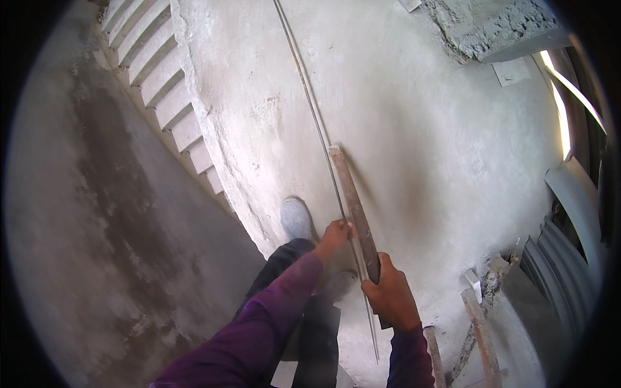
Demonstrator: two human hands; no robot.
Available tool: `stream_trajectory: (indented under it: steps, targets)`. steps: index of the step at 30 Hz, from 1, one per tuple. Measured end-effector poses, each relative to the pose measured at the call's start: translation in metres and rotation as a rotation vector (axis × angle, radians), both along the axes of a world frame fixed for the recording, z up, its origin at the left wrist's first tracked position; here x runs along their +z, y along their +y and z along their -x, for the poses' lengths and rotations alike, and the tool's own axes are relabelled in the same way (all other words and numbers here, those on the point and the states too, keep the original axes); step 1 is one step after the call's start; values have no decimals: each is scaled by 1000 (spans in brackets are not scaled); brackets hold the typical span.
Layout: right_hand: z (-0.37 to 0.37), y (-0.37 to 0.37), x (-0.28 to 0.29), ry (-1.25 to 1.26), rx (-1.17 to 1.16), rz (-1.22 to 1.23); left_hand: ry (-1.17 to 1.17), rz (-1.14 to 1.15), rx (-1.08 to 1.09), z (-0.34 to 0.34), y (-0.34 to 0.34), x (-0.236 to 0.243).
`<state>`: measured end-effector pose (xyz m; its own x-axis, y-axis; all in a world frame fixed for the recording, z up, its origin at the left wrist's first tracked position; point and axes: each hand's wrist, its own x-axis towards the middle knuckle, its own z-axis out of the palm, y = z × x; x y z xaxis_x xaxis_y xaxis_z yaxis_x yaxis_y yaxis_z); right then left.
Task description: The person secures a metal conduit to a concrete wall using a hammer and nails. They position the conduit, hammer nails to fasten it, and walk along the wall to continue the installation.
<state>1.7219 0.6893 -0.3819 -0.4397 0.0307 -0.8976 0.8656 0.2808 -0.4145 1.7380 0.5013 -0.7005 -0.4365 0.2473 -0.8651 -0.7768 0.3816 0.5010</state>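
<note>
Right fingers around brown bar

Head view: left fisheye of head-worn pair. Aim: steeply downward, past wearer's forearms. Range: left hand and right hand near, shoe and pale floor farther. Coverage: wide, from steps upper left to corrugated sheets lower right; frame corners dark.

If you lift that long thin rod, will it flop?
The rod probably won't flop much, as it looks nearly straight. Its far end might wobble, being so long and thin. It may feel rough where it looks brown.
</note>
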Motion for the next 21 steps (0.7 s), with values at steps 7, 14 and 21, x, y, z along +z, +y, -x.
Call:
stream_trajectory:
  steps: [7, 14, 21]
  targets:
    - [-26, -15, -4, -8, -316, 23, -100, -58, 68, 16, -1, 24]
    - [-62, -9, 7, -32, -653, 59, -131, -214, 277, 44, -11, 13]
    - [-146, 13, 32, -52, -915, -71, -5, -268, -23, 86, 1, -39]
